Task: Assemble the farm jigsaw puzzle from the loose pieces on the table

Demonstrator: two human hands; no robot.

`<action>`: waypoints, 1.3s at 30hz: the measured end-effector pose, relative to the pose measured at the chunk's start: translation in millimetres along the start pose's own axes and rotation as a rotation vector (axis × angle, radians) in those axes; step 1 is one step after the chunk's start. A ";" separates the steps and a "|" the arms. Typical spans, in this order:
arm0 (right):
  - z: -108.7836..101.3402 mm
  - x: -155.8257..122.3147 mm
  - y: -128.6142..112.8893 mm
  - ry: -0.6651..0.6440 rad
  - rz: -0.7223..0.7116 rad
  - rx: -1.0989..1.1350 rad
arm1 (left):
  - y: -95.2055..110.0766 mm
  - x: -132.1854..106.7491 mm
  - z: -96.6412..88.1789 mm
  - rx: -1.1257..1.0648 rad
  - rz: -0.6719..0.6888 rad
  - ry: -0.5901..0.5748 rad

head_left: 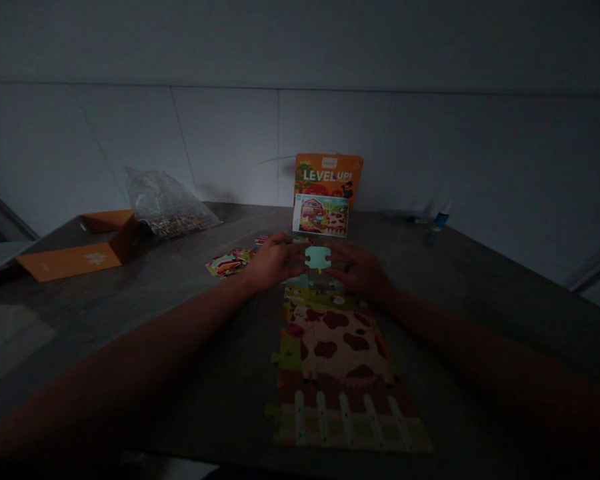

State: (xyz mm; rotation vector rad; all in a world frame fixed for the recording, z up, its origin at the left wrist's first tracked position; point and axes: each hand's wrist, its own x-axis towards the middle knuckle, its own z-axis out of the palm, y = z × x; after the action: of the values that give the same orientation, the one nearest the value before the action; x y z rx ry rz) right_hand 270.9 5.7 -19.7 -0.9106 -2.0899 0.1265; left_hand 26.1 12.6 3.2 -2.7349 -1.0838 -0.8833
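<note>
Between my two hands is a pale turquoise puzzle piece (318,257), raised above the far end of a partly joined puzzle (337,360). My left hand (276,261) pinches its left edge with thumb and fingers. On the other side, my right hand (361,269) grips the right edge the same way. The joined part shows a spotted cow and a white fence, with open tabs along its left side. Just beyond my left hand lies a heap of loose puzzle pieces (230,261). My hands partly cover the puzzle's far end.
An orange "LEVEL UP!" box (329,175) stands at the back, with a picture card (321,215) of the farm scene leaning on it. Left are an open orange box (75,260) and a clear plastic bag (167,207). A small blue bottle (441,219) stands back right.
</note>
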 end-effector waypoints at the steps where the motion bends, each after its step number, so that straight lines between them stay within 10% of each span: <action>1: -0.4 -0.1 -0.1 -0.008 0.000 -0.011 | 0.4 0.2 -0.4 -0.001 -0.001 -0.005; 39: -8.8 -2.0 -0.4 -0.185 -0.035 0.037 | 7.4 -1.6 -0.1 -0.067 0.128 -0.104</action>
State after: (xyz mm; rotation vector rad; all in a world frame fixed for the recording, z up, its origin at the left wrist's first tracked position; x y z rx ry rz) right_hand 278.0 2.2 -15.1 -0.8675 -2.2651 0.2382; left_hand 29.9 6.1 3.5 -2.8968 -0.8975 -0.7815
